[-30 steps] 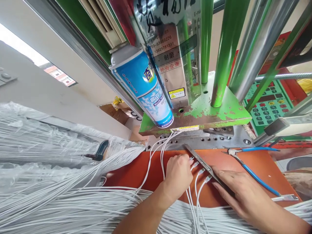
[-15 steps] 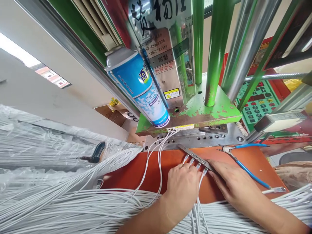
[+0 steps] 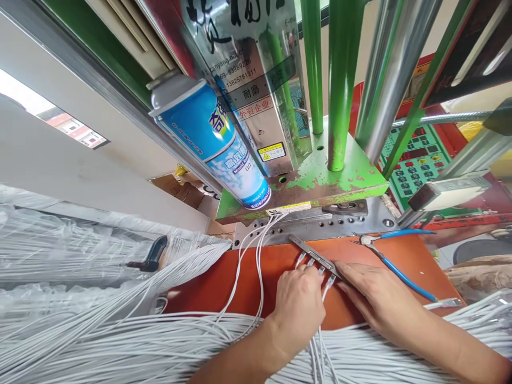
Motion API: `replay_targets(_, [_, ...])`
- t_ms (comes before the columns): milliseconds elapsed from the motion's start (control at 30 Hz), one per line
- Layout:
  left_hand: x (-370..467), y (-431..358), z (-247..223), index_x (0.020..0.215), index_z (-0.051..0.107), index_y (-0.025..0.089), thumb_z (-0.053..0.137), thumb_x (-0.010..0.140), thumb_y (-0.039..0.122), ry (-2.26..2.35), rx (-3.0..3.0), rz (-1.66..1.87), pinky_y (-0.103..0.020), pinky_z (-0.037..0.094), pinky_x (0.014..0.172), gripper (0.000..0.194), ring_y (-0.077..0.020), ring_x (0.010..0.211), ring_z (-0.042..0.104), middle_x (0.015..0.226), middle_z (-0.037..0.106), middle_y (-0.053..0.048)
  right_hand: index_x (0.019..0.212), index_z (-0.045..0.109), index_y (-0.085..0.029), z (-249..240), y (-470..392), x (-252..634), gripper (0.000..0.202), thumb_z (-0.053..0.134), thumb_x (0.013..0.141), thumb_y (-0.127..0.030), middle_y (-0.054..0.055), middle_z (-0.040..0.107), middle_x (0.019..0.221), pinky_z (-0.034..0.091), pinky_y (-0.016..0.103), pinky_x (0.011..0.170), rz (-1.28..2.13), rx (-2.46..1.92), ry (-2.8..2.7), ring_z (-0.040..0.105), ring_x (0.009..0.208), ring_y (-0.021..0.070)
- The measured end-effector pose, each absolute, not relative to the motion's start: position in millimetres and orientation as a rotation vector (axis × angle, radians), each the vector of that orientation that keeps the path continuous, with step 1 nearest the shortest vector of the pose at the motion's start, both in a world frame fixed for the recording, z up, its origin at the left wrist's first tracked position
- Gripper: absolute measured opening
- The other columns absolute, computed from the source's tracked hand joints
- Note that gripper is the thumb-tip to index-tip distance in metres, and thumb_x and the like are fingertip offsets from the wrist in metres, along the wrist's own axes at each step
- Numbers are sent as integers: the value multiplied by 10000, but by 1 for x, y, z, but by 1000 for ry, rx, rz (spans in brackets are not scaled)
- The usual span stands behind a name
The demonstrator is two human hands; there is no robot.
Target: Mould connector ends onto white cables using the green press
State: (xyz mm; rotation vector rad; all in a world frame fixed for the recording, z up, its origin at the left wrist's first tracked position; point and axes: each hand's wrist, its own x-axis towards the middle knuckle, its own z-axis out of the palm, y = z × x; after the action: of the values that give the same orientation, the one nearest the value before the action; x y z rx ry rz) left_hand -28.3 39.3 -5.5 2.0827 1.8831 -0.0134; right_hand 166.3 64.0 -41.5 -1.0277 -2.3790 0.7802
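Over the orange-brown work surface (image 3: 216, 282), a flat metal bar (image 3: 314, 253) lies slantwise, with several clear-ended network plugs (image 3: 310, 262) side by side along its near edge. My left hand (image 3: 301, 298) is closed around the white network cables just behind these plugs; its fingertips are partly hidden. The cables run out below it toward me. At the bar's right end, my right hand (image 3: 370, 293) grips the metal between thumb and fingers. The bar's far left end touches or nearly touches the drilled steel plate (image 3: 288, 237) of the press.
Blue-handled cutting pliers (image 3: 394, 261) lie open at right, near a loose plug (image 3: 444, 303). A blue spray can (image 3: 224, 149) stands on the green press platen (image 3: 344, 181). White cables (image 3: 160, 341) heap up in front and at left. A keypad panel (image 3: 416, 165) is at right.
The camera view has shifted slightly, so the press and spray can appear further left. Both hands keep the same grip on the cables and bar, with hardly any movement against the work surface.
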Motion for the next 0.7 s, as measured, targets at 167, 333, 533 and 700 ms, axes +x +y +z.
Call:
replay_targets(167, [-28, 37, -9, 897, 681, 198, 542, 952, 152, 1899, 2126, 34, -363, 439, 689, 156, -247, 830, 711, 909, 750, -54, 1138, 621, -197, -36, 66, 166, 290, 348, 1084, -280, 106, 725, 947, 502, 351, 745, 837, -988, -2388, 702, 862, 243])
replay_targets(333, [-27, 31, -4, 907, 692, 196, 518, 985, 167, 1845, 2217, 80, -370, 472, 693, 193, -250, 831, 716, 930, 753, -55, 1097, 611, -213, -46, 57, 167, 282, 358, 1096, -337, 96, 693, 993, 500, 383, 800, 788, -1121, -2376, 663, 914, 244])
replay_targets(533, [-59, 42, 33, 1022, 662, 256, 616, 987, 337, 1787, 2236, 577, -346, 511, 712, 100, -216, 804, 696, 912, 711, -2, 1389, 556, -227, -36, 85, 164, 371, 449, 1069, -381, 142, 560, 1417, 471, 477, 1050, 326, -1108, -2351, 534, 1272, 298])
replay_targets(700, [-97, 101, 26, 1236, 578, 179, 699, 949, 373, 2126, 2285, 845, -479, 507, 989, 366, -328, 1178, 620, 1219, 661, -136, 1138, 695, -116, 12, 206, 134, 403, 459, 1052, -432, 206, 680, 1201, 474, 541, 1025, 247, -1205, -2174, 594, 1188, 371])
